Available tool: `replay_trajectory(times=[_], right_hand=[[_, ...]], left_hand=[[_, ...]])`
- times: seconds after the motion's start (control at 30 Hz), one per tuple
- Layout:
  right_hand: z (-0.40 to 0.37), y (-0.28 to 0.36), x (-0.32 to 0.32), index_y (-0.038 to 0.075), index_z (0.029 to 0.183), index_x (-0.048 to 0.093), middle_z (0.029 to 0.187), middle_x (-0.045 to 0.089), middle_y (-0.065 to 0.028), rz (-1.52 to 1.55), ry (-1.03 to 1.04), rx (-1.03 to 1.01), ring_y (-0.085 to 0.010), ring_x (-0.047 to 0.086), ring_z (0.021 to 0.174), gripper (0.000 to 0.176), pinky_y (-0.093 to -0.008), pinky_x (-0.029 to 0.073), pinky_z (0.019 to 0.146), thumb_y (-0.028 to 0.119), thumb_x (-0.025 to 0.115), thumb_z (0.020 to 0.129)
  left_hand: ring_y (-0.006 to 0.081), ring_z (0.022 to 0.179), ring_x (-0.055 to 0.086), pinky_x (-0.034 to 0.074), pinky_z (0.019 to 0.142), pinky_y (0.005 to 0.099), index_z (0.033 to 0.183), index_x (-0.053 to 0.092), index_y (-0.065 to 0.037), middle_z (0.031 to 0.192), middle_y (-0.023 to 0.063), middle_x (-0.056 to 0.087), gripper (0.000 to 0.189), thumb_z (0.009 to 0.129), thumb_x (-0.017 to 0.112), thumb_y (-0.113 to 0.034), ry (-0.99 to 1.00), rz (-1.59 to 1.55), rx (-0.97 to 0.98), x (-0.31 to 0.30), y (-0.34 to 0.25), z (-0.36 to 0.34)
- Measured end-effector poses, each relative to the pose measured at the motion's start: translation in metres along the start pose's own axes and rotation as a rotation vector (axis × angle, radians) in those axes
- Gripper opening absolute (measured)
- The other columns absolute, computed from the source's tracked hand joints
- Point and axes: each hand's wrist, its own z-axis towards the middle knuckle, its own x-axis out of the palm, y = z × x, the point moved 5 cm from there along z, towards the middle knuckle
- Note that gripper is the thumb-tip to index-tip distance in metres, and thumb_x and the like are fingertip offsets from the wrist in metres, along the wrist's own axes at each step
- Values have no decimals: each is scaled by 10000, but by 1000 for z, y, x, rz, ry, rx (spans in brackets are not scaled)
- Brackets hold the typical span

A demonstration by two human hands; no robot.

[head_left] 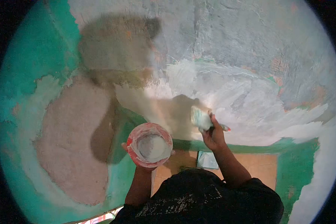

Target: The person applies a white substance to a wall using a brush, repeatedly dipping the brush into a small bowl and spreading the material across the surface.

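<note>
My left hand (142,171) supports a red bowl (132,156) from below, its fingers showing at both sides of the rim. White paste (157,146) lies inside the bowl and smears its inner wall. My right hand (214,137) is closed around a paintbrush (201,118) whose wide head is coated white. The brush handle sticks out to the right past my fingers and ends in a red tip. Behind the brush is the whitish, streaky part of the wall (242,93), and the bristles overlap it in this view.
Green paint (20,97) covers the wall at left, around a bare brownish patch (74,142). A green band (246,150) runs along the wall's lower edge. Below are orange floor tiles (259,168) and a pale, flat square object (207,160). Shadows fall across the wall.
</note>
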Motion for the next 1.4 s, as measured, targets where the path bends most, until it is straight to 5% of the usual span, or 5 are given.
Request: replay_trajectory(times=[0.23,0.63,0.97,1.3,1.4], right_hand=[[12,55,71,-17,1148,626,1102,671,-166,-1276,-76,-1275,-274,646,1037,257,-381,523,894,143,600,948],[75,-18,-12,123,1148,640,1197,652,-191,-1536,189,-1007,-264,694,925,317,-315,540,800,-15,636,863],[44,39,63,60,1088,669,1259,620,-202,-1513,123,-1398,-304,706,918,219,-349,570,720,28,602,882],[51,17,22,10,1346,467,1240,623,-174,-1592,70,-932,-244,647,1068,473,-350,547,856,111,647,921],[45,37,60,13,1239,539,1091,659,-134,-1058,129,-669,-209,660,931,403,-317,551,792,158,701,900]], left_hand=[[555,1296,347,367,953,768,1502,211,-128,1496,302,204,1173,646,652,-798,98,-144,-45,-12,-1,1],[615,1263,349,411,919,750,1491,274,-114,1481,317,241,1205,591,731,-774,-83,-167,-10,-2,0,0],[576,1253,396,417,905,747,1463,352,-136,1466,319,289,1110,630,684,-791,-115,-54,-26,-6,1,-1],[500,1222,451,415,947,723,1445,390,-174,1457,237,367,1010,680,647,-780,33,-49,24,3,3,16],[469,1177,506,456,941,678,1437,404,-188,1430,219,409,951,716,621,-770,137,30,18,11,-3,28]])
